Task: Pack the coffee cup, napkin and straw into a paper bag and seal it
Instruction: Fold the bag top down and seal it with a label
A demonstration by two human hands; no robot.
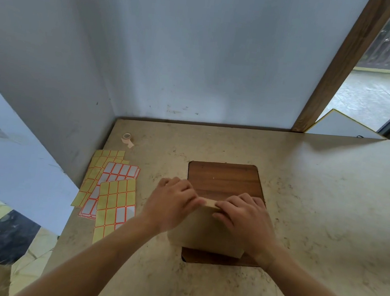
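Head view: paper bag's [206, 232] folded top pinched between both hands' fingers [225, 206].

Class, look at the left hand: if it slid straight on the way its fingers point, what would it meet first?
The left hand points right along the paper bag top, so it would probably meet the right hand first; their fingertips nearly touch.

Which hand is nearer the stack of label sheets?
Left. The left hand grips the paper bag top just right of the label sheets; the right hand grips it farther right.
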